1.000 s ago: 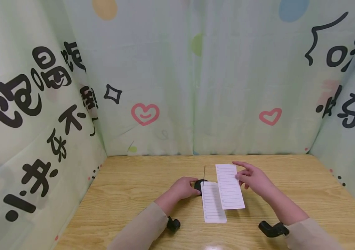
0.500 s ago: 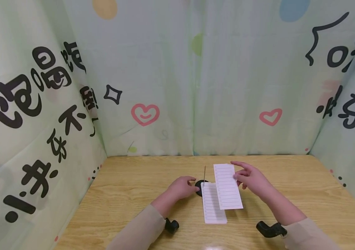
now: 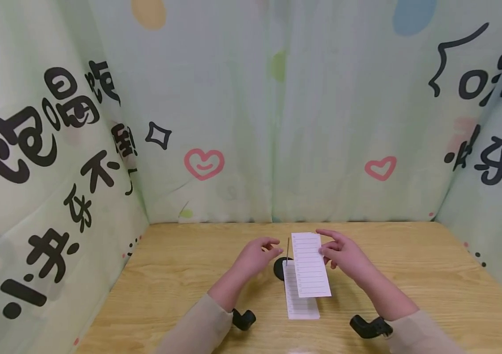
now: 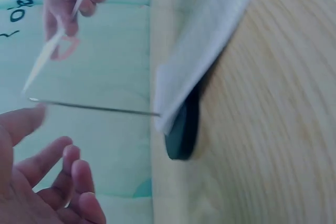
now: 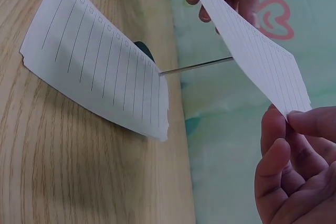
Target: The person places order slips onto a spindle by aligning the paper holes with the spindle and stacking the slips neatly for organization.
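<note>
A receipt spike with a round black base point(image 3: 279, 269) stands on the table, its thin metal rod point(image 4: 94, 108) pointing up. Ruled paper slips point(image 5: 100, 61) are pierced on the rod low down, close over the base. My right hand point(image 3: 343, 253) pinches another lined paper slip point(image 3: 310, 265) by its right edge, between thumb and fingers. That slip hangs above the pierced ones and overlaps them in the head view. My left hand point(image 3: 257, 255) is raised just left of the rod, fingers loosely bent and holding nothing. In the left wrist view its fingertips are near the rod's tip.
The wooden table point(image 3: 180, 275) extends to both sides of the spike. A pale curtain point(image 3: 242, 108) with hearts and black lettering hangs along the back and both sides. Black wrist mounts point(image 3: 244, 319) stick out from both sleeves.
My left hand has let go of the black base and risen toward the rod's tip. The right hand has carried its slip leftward, closer to the rod.
</note>
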### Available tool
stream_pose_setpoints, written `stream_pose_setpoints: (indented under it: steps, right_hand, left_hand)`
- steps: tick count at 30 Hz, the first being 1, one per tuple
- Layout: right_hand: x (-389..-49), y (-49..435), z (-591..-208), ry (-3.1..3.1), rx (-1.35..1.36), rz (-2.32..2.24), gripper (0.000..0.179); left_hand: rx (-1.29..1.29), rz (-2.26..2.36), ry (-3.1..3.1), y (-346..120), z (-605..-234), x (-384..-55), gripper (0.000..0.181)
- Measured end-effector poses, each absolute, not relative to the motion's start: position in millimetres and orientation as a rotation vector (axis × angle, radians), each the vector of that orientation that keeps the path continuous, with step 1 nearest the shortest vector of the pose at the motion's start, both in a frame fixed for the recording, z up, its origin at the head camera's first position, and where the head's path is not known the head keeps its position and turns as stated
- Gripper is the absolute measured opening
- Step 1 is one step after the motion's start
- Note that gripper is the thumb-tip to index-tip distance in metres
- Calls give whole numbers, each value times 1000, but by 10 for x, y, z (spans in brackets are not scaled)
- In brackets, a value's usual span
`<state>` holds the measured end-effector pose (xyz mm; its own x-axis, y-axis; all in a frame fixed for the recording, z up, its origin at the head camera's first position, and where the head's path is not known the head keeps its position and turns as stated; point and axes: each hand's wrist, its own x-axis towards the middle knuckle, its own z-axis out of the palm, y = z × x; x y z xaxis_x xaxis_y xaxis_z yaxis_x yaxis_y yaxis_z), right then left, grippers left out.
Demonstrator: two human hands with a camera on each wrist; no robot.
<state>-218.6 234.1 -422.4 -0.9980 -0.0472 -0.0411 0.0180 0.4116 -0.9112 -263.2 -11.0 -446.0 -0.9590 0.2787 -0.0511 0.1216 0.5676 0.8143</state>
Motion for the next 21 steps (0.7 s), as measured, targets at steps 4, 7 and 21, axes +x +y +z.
stream_pose_setpoints:
  steps: [4,7,21]
  right_hand:
    - [-2213,2286,-4227,2590,-23,-1686,55]
    - [-2230,2260,-4233,2586,-31,-1696,55]
    - [-2248,2215,-4277,2565,-38,-1718,53]
  left_hand:
    - [354,1458,2612,-89,-4357,-2611,43]
    - [340,1519,2610,-57,-4312,-2609,42]
    - [248,1622,2612,172,-4260,-2626,26]
